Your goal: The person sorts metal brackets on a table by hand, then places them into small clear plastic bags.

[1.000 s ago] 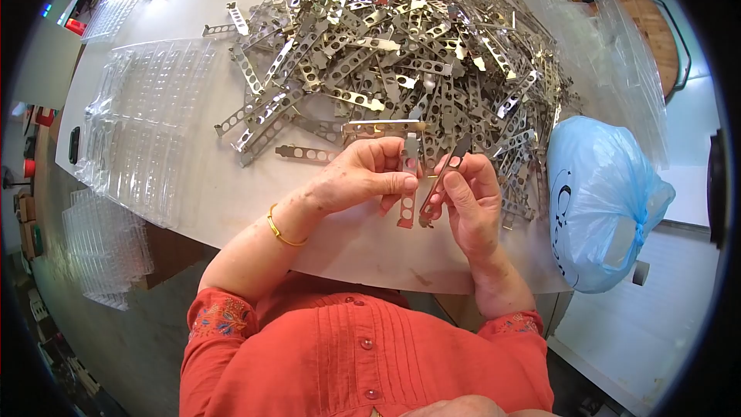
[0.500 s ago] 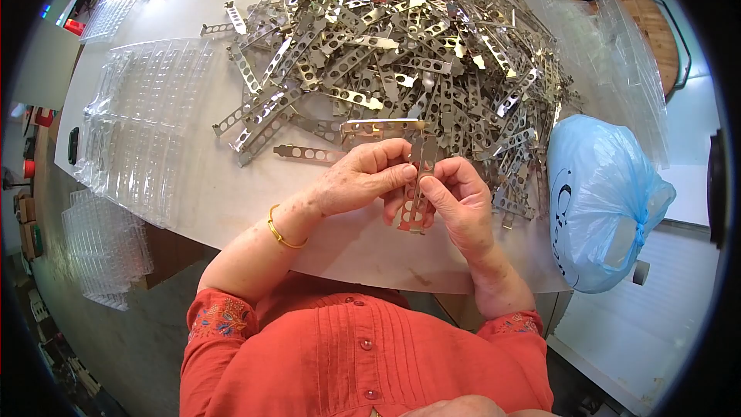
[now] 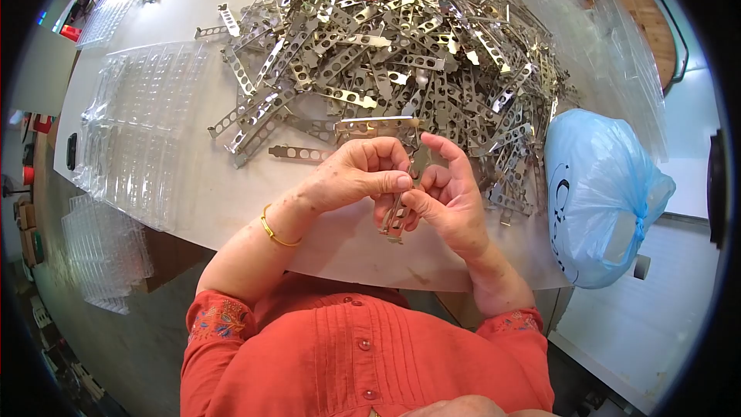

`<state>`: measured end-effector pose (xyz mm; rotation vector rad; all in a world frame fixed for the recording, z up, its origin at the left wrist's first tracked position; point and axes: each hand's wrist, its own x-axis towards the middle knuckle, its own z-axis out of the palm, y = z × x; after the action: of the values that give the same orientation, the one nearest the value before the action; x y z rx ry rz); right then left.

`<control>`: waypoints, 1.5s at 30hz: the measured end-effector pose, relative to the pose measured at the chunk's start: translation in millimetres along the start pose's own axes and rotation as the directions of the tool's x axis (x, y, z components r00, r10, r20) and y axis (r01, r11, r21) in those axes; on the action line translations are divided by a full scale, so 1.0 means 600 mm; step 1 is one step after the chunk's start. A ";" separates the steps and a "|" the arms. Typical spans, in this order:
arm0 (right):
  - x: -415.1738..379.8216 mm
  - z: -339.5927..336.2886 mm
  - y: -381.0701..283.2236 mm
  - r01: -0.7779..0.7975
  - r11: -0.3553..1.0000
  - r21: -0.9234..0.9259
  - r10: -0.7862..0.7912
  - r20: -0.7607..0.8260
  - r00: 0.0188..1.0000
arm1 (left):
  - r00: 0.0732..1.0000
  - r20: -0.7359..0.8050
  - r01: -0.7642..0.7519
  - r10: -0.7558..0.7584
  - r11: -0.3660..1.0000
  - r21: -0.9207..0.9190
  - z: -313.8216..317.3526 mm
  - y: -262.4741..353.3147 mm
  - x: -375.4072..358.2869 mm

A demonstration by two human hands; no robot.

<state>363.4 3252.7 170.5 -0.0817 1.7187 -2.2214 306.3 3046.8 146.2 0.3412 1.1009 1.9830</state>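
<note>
Red cloth makes the shirt [image 3: 324, 355] closest to us, with round buttons [image 3: 364, 345] down its front. A yellow bangle [image 3: 266, 225] goes around the left arm [image 3: 247, 262]. Over the near part of the worktop [image 3: 343, 243], two hands hold some thin metal strips [image 3: 395, 220] with holes. The left hand [image 3: 347, 177] pinches them with its thumb and fingers. The right hand [image 3: 451, 205] pinches them too, and its pointing finger sticks up. The metal strips lie on a slant, the long way: the far end points away and a bit right, the near end back to the shirt and a bit left. I can't tell how many there are. A tied blue bag [image 3: 590, 201] sits on the right. Just past the left hand, a bundle of strips [image 3: 374, 128] runs side to side. See-through trays [image 3: 147, 123] lie on the left. Farther off is a big, messy pile [image 3: 401, 54] of strips pointing every way
</note>
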 end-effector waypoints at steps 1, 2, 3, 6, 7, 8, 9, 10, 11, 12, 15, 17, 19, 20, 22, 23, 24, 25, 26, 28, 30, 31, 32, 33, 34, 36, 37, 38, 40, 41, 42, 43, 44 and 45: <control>0.000 0.001 -0.003 -0.007 1.000 -0.007 0.007 0.033 0.999 | 1.000 0.001 0.002 -0.002 1.000 0.002 -0.001 0.000 0.000; -0.001 0.001 -0.002 -0.005 1.000 -0.005 0.005 0.030 1.000 | 1.000 0.006 0.006 -0.006 1.000 0.016 -0.001 0.000 0.000; -0.002 0.002 0.000 0.014 1.000 -0.005 -0.014 0.046 0.999 | 1.000 0.012 0.008 -0.008 1.000 0.030 -0.001 -0.001 0.001; -0.002 -0.002 0.006 0.035 0.999 -0.013 -0.034 0.067 0.997 | 1.000 0.006 -0.004 0.004 1.000 0.018 0.001 -0.003 0.001; -0.002 -0.003 0.008 0.037 0.999 -0.021 -0.035 0.073 0.997 | 1.000 0.005 0.000 0.000 1.000 0.020 0.002 -0.001 -0.001; -0.002 -0.003 0.008 0.038 0.999 -0.017 -0.037 0.074 0.997 | 1.000 0.007 0.003 -0.003 0.999 0.043 0.004 0.002 -0.002; -0.003 -0.003 0.008 0.046 0.998 -0.042 -0.043 0.075 0.996 | 1.000 0.008 0.005 -0.006 0.998 0.067 0.004 0.004 -0.003; -0.004 -0.003 0.008 0.054 0.996 -0.066 -0.049 0.075 0.996 | 1.000 0.006 0.007 -0.007 0.998 0.070 0.003 0.004 -0.004; -0.006 -0.003 0.007 0.056 0.996 -0.063 -0.051 0.075 0.996 | 1.000 0.021 -0.001 0.000 0.997 0.071 0.002 0.003 -0.004; -0.008 -0.002 0.004 0.055 0.996 -0.068 -0.050 0.070 0.996 | 0.999 0.037 -0.009 0.006 0.997 0.072 0.001 0.003 -0.003; -0.012 -0.006 0.005 0.066 0.993 -0.100 -0.061 0.054 0.997 | 0.999 0.017 0.042 -0.044 0.991 0.130 0.004 0.010 -0.008; -0.009 -0.009 0.009 0.081 0.988 -0.128 -0.075 0.050 0.996 | 0.998 0.033 0.049 -0.054 0.989 0.140 0.008 0.009 -0.007; -0.006 -0.010 0.019 0.189 0.965 -0.180 -0.185 0.039 0.982 | 0.998 0.027 0.046 -0.052 0.981 0.188 0.014 0.008 -0.004; -0.006 -0.009 0.019 0.189 0.966 -0.176 -0.185 0.038 0.982 | 0.998 0.025 0.050 -0.055 0.981 0.189 0.014 0.006 -0.004; -0.007 -0.007 0.016 0.188 0.971 -0.149 -0.186 0.024 0.982 | 0.998 0.020 0.049 -0.054 0.980 0.191 0.014 0.000 -0.004; -0.007 -0.008 0.016 0.191 0.970 -0.150 -0.189 0.026 0.982 | 0.998 0.020 0.046 -0.051 0.980 0.193 0.014 -0.005 -0.002; -0.007 -0.011 0.017 0.181 0.967 -0.180 -0.180 0.021 0.983 | 1.000 0.022 0.009 -0.014 0.977 0.214 0.014 -0.010 0.001; -0.007 -0.012 0.017 0.174 0.962 -0.209 -0.174 0.016 0.985 | 0.999 0.024 -0.028 0.023 0.971 0.237 0.016 -0.012 0.002; -0.008 -0.011 0.015 0.183 0.961 -0.209 -0.184 0.019 0.983 | 0.999 0.025 -0.032 0.027 0.969 0.246 0.018 -0.011 0.003; -0.007 -0.008 0.012 0.202 0.956 -0.213 -0.212 -0.026 0.977 | 0.999 0.030 0.006 -0.012 0.983 0.184 0.025 -0.006 0.005; -0.008 -0.011 0.009 0.221 0.944 -0.245 -0.232 -0.016 0.973 | 0.998 0.031 -0.060 0.054 0.967 0.248 0.027 -0.019 0.012; -0.007 -0.014 0.009 0.240 0.936 -0.259 -0.254 -0.024 0.967 | 1.000 0.012 -0.011 0.008 0.964 0.266 0.036 -0.010 0.011; -0.005 -0.015 0.009 0.260 0.926 -0.273 -0.279 -0.030 0.960 | 0.999 -0.008 0.036 -0.036 0.958 0.284 0.047 -0.001 0.007; -0.002 -0.016 0.009 0.293 0.909 -0.296 -0.319 -0.046 0.946 | 0.997 -0.048 0.070 -0.057 0.927 0.369 0.068 0.015 0.001; 0.000 -0.021 0.012 0.309 0.904 -0.295 -0.332 -0.031 0.943 | 0.998 -0.054 0.059 -0.042 0.923 0.380 0.070 0.014 0.000; 0.004 -0.024 0.013 0.315 0.894 -0.318 -0.352 -0.067 0.934 | 0.999 -0.034 0.054 -0.042 0.861 0.507 0.070 0.014 -0.002; 0.003 -0.017 0.009 0.335 0.893 -0.301 -0.371 -0.072 0.926 | 0.999 -0.037 0.040 -0.024 0.831 0.555 0.074 0.016 -0.004; 0.001 -0.009 0.002 0.346 0.890 -0.298 -0.380 -0.062 0.923 | 0.999 -0.043 0.037 -0.015 0.826 0.563 0.078 0.019 -0.008; -0.004 -0.002 -0.011 0.334 0.902 -0.272 -0.362 -0.058 0.930 | 0.998 -0.057 0.040 -0.009 0.826 0.563 0.085 0.023 -0.016; -0.002 0.000 -0.010 0.359 0.880 -0.312 -0.394 -0.058 0.917 | 0.997 -0.081 0.045 0.001 0.823 0.567 0.091 0.025 -0.021; -0.003 0.001 -0.008 0.373 0.874 -0.312 -0.407 -0.050 0.912 | 0.997 -0.081 0.037 0.013 0.816 0.577 0.095 0.026 -0.027; -0.005 0.003 -0.006 0.385 0.834 -0.396 -0.429 -0.025 0.903 | 0.995 -0.097 0.032 0.028 0.824 0.566 0.098 0.025 -0.035; -0.006 0.008 -0.009 0.394 0.786 -0.477 -0.447 0.003 0.894 | 0.993 -0.113 0.025 0.045 0.833 0.553 0.101 0.026 -0.043; -0.009 0.017 -0.015 0.407 0.777 -0.480 -0.458 0.013 0.889 | 0.992 -0.112 0.013 0.060 0.828 0.561 0.104 0.029 -0.052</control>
<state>369.1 3246.5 182.5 -0.5400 2.4822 -2.0522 352.3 3053.8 201.1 0.5428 1.7705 1.6781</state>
